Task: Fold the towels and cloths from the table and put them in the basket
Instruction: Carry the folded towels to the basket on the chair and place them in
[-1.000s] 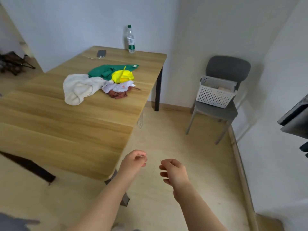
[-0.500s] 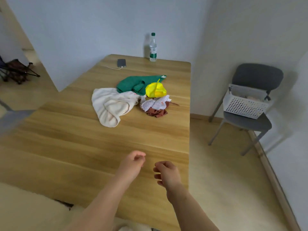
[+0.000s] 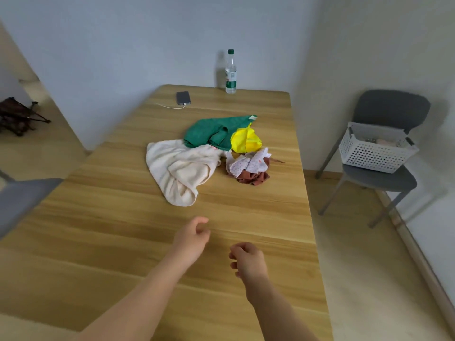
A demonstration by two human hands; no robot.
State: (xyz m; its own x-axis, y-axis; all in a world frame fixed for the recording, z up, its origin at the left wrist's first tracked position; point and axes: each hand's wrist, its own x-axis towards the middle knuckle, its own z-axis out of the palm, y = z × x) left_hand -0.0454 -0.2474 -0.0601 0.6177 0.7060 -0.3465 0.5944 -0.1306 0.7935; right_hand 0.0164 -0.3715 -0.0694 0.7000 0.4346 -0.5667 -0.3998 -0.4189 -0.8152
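Observation:
A heap of cloths lies mid-table on the wooden table (image 3: 103, 232): a crumpled cream towel (image 3: 179, 169), a green cloth (image 3: 209, 132) behind it, a yellow cloth (image 3: 246, 141), a white patterned cloth (image 3: 248, 163) on top of a rust-brown cloth (image 3: 253, 178). The white perforated basket (image 3: 374, 156) sits on a grey chair (image 3: 384, 178) at the right, with something pale inside. My left hand (image 3: 192, 236) and my right hand (image 3: 247, 260) hover over the table nearer to me than the heap, fingers loosely curled, holding nothing.
A water bottle (image 3: 230, 72) stands at the table's far edge. A phone (image 3: 183, 97) on a white cable lies near it. A grey chair back (image 3: 22, 200) juts in at the left. Dark objects (image 3: 17, 116) sit on the floor far left.
The view has swung left and closer to the table, so the heap now lies ahead. Both hands have come from over the floor to over the tabletop, still empty.

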